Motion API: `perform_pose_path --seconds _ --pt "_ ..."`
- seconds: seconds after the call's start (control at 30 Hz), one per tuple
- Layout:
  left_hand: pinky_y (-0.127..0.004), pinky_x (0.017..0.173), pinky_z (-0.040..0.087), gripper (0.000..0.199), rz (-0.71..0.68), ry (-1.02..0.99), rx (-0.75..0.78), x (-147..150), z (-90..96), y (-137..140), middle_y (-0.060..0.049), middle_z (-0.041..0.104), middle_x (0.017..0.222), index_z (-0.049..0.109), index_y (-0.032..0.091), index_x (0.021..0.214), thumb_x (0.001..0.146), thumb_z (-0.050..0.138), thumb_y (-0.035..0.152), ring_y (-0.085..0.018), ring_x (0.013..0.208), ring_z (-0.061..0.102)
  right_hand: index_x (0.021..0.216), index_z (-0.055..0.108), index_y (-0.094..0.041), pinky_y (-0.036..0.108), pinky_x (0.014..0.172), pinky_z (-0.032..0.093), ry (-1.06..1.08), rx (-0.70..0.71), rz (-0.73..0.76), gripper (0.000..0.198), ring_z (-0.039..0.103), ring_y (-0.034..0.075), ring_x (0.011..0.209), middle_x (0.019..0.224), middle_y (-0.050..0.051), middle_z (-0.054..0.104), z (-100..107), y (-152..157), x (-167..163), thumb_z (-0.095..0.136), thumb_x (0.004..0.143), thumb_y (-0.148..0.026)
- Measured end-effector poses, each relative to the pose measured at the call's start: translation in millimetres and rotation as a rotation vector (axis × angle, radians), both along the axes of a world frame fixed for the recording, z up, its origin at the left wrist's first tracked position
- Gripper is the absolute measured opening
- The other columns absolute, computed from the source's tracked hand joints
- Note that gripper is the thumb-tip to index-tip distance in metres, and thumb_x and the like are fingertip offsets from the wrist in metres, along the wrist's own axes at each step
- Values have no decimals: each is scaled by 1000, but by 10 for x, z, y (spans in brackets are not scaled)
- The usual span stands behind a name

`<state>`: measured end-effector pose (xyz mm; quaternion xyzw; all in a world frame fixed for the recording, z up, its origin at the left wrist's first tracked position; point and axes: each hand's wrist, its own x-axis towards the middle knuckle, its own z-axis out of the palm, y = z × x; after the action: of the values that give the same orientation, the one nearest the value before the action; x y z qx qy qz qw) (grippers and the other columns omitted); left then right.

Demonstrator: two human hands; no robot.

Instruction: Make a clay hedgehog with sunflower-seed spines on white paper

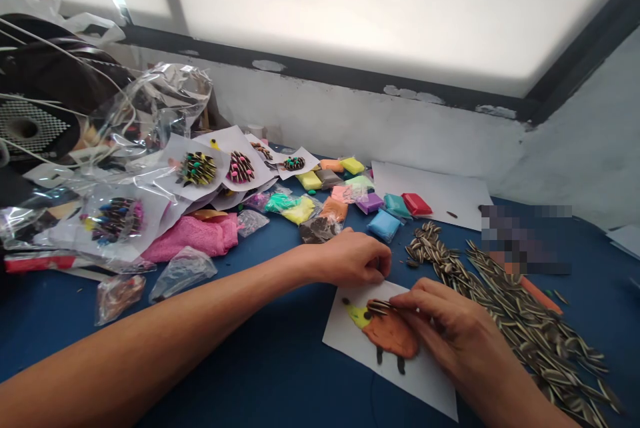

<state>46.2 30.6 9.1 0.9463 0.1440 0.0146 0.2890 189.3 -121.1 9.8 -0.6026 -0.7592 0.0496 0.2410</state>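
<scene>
A white sheet of paper (345, 338) lies on the blue table and carries a flat clay animal, with an orange clay body (393, 335), a yellow clay head (359, 316) and black legs, eye and nose. Striped sunflower seeds (379, 307) sit at the body's upper edge. There my right hand (447, 325) is closed, thumb and finger pinching a seed against the clay. My left hand (355, 258) rests at the sheet's top edge with its fingers curled; whatever may be in them is hidden.
A long pile of sunflower seeds (525, 328) spreads on the right. Behind my left hand lie several coloured clay packets (385, 225). Finished-looking seed-covered clay animals (197, 168) on paper, a pink cloth (193, 241) and clear plastic bags (183, 271) stand left.
</scene>
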Motion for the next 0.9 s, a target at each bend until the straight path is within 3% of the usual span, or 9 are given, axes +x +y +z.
perform_pose_path --seconds 0.23,0.4,0.57,0.73,0.9 --pt "-25 68 34 9 8 15 12 1 11 -8 2 67 84 66 18 91 85 59 19 -10 71 53 83 71 -26 22 52 51 -64 17 6 23 64 13 62 68 -1 61 12 6 -20 52 88 -15" --pt "-25 70 35 9 7 10 1 -2 -1 -3 3 66 82 66 18 90 85 59 19 -9 71 53 89 71 -24 23 56 52 -108 30 -3 24 65 13 67 82 2 64 40 -17 28 48 90 -17" --pt "-23 67 34 9 -1 -11 -19 -4 -24 8 3 66 82 65 19 88 84 58 19 -9 71 53 88 70 -23 23 53 50 -131 94 -101 23 64 13 64 79 1 64 108 -22 120 46 91 -20" --pt "-24 69 34 8 2 -15 -20 -1 -18 8 4 66 79 65 19 87 82 58 18 -9 69 53 92 70 -21 29 55 51 -255 161 -267 26 67 17 68 83 3 67 48 7 324 45 92 -28" --pt "-24 66 34 8 0 -19 -31 2 -29 2 3 65 78 65 19 86 81 58 18 -9 68 53 91 73 -20 32 61 51 -322 166 -263 29 64 20 73 83 6 65 -51 83 444 46 93 -30"
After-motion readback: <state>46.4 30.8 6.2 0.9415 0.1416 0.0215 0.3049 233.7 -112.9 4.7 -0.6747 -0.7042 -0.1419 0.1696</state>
